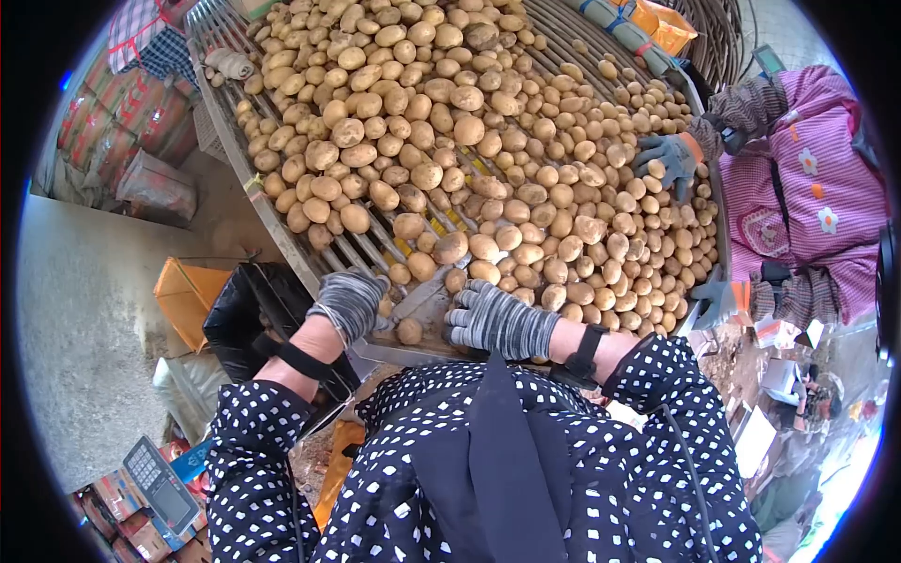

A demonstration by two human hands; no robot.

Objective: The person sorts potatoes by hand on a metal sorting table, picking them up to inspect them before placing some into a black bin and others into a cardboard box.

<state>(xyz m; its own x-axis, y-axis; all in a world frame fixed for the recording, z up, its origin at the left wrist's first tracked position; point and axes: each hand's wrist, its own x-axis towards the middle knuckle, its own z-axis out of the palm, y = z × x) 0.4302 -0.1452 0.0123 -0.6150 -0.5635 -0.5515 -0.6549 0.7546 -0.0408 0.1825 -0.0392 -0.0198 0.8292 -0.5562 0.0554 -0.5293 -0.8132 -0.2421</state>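
Many potatoes lie heaped on a slatted metal sorting table in front of me. At the near left edge, my left hand in a grey striped glove is closed around a small potato, partly hidden by the fingers. Resting at the near edge of the pile, my right hand wears a matching glove. Its fingers curl inward, and what they hold, if anything, is hidden. Between the hands are a grey flat patch and a loose potato.
A co-worker in a pink checked garment stands at the right, one gloved hand on the potatoes. A black bag-lined container and an orange box stand at left. A scale display is lower left.
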